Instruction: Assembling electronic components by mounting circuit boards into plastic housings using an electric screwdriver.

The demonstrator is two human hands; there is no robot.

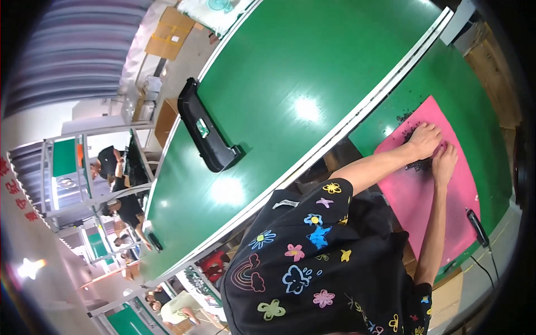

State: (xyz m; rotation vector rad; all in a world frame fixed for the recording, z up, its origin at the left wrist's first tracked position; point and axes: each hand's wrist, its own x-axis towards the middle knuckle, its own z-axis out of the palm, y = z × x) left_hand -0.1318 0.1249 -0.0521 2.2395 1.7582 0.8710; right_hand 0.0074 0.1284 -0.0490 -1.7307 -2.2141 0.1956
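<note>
I have both hands out over the pink mat [410, 206], set close together near its upper part. My left forearm [385, 170] slants up and across to the right from the short black sleeve, and the left hand [426, 140] lies palm down with its knuckles raised and its fingers bent toward the right hand. My right forearm [431, 234] runs nearly straight up the view, and the right hand [445, 161] bends in at the wrist with its fingers drawn narrow, their tips just beside the left fingers. I can't tell whether either hand grips anything; the fingertips are too small and partly hidden.

The small black parts [419, 166] lie in a loose heap on the mat, beneath and beside my hands, with more scattered past the mat's upper edge onto the green worktop [474, 89]. A black pen-shaped tool [476, 228] with a cable rests on the mat's right edge, apart from my right forearm.
</note>
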